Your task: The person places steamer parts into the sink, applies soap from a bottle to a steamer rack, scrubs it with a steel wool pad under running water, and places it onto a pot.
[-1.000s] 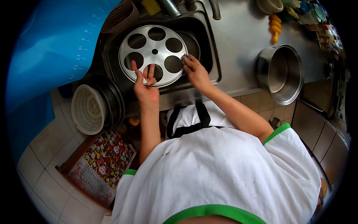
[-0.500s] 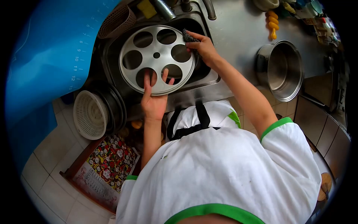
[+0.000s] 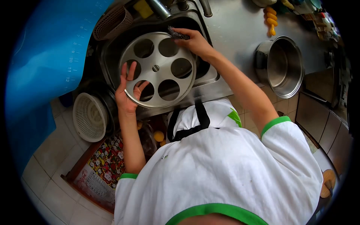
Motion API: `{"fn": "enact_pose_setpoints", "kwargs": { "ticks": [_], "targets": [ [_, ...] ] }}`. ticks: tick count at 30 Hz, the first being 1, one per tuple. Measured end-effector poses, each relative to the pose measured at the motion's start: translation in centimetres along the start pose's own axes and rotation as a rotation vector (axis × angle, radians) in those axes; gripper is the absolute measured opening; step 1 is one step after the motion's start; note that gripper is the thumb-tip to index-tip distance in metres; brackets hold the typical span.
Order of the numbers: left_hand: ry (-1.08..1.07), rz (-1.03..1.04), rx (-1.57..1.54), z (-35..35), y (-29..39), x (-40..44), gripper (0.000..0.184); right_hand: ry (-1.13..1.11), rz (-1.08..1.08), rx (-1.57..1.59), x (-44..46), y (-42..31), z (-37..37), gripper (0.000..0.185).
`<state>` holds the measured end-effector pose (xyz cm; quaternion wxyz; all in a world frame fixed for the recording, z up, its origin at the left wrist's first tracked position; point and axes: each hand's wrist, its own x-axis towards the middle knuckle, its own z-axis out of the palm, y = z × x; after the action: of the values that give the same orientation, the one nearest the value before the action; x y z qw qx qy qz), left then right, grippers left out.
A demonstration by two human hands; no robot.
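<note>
1. My left grip (image 3: 125, 99), fingers spread, holds a silver, round-holed metal disc (image 3: 162, 70) over the dark, steel-rimmed sink (image 3: 212, 77).
2. My right grip (image 3: 195, 42) pinches a grey, wiry scourer (image 3: 179, 35) at the disc's far rim.

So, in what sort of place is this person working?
Probably a home kitchen: a sink with a tap is set into a metal counter, a stainless steel pot is to its right, and the right hand holds a scouring pad.

Soft, muted light; fisheye-warped, blackened edges
</note>
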<state>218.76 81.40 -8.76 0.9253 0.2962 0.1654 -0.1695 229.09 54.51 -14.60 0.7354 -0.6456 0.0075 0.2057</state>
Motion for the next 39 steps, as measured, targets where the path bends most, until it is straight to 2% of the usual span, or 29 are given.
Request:
{"fn": "enact_pose_setpoints", "kwargs": {
  "ticks": [1,2,4,6,7,8,10,11,13,14,16,18,20,21,22,24,26,29,30,32,33,34,36,39],
  "targets": [
    [0.050,0.078,-0.024,0.2,-0.3,-0.2,0.042,0.047,-0.005,0.022,-1.3,0.9,0.4,0.044],
    [0.047,0.078,-0.023,0.1,-0.9,-0.1,0.042,0.077,0.192,0.049,-3.4,0.4,1.1,0.045],
    [0.071,0.265,-0.088,-0.6,-2.5,0.0,0.040,0.268,0.075,0.121,-6.3,3.1,3.4,0.046],
    [0.177,0.215,-0.076,0.8,-4.0,-0.8,0.040,0.353,-0.060,-0.057,-7.2,5.6,3.6,0.046],
    [0.158,0.195,-0.076,1.0,-4.4,-1.2,0.040,0.311,-0.132,-0.118,-6.8,6.3,2.6,0.046],
    [0.138,0.172,-0.077,1.1,-4.6,-1.4,0.040,0.253,-0.154,-0.334,-6.3,5.6,1.5,0.040],
    [0.086,0.147,-0.080,1.4,-4.7,-1.4,0.042,0.253,-0.217,-0.571,-4.4,2.9,1.2,0.035],
    [0.107,0.128,-0.058,1.8,-4.7,-1.2,0.042,0.254,-0.220,-0.573,-3.5,2.5,1.5,0.035],
    [0.174,0.134,-0.020,2.4,-5.1,-0.7,0.044,0.322,-0.383,-0.926,-2.4,2.0,2.3,0.037],
    [0.171,0.138,-0.014,2.1,-4.9,-0.7,0.044,0.325,-0.388,-0.921,-2.7,1.8,2.7,0.037],
    [0.136,0.111,-0.068,1.1,-4.8,-1.0,0.044,0.182,-0.398,-1.163,-4.0,1.5,3.1,0.045],
    [0.189,0.106,-0.071,1.8,-5.4,-1.2,0.042,0.281,-0.377,-1.106,-2.9,1.5,2.0,0.038],
    [0.130,0.112,-0.138,1.6,-5.8,-1.1,0.041,0.306,-0.430,-1.107,-2.5,1.4,2.4,0.034],
    [0.226,0.128,-0.123,2.3,-5.8,-0.9,0.040,0.247,-0.494,-1.112,-2.9,1.7,3.2,0.035],
    [0.224,0.132,-0.128,2.3,-5.8,-0.9,0.040,0.209,-0.594,-1.074,-3.5,1.8,4.0,0.036],
    [0.200,0.137,-0.112,2.3,-5.3,-1.2,0.039,0.204,-0.561,-1.117,-3.2,1.6,3.3,0.037],
    [0.221,0.117,-0.103,2.4,-5.3,-1.6,0.040,0.295,-0.516,-1.157,-1.4,1.6,1.3,0.043],
    [0.184,0.078,-0.064,2.0,-5.4,-1.5,0.041,0.096,-0.544,-1.107,1.2,1.7,0.8,0.051],
    [0.184,0.073,-0.069,2.1,-5.4,-1.4,0.041,0.095,-0.539,-1.112,1.8,1.3,0.8,0.051],
    [0.243,0.037,-0.046,2.3,-5.2,-1.3,0.039,-0.083,-0.496,-1.064,2.5,1.1,0.9,0.055],
    [0.243,0.032,-0.041,2.1,-5.0,-1.3,0.039,-0.087,-0.440,-1.016,2.3,1.3,0.7,0.054],
    [0.272,0.074,-0.082,1.9,-4.9,-1.0,0.039,-0.082,-0.441,-1.016,1.8,1.9,0.4,0.054],
    [0.305,0.115,-0.131,1.4,-5.2,-0.7,0.038,-0.010,-0.290,-0.789,-0.7,3.9,0.0,0.049],
    [0.212,0.197,-0.215,0.1,-5.1,-0.2,0.034,0.115,-0.110,-0.556,-6.7,5.7,2.7,0.041]
  ]
}}
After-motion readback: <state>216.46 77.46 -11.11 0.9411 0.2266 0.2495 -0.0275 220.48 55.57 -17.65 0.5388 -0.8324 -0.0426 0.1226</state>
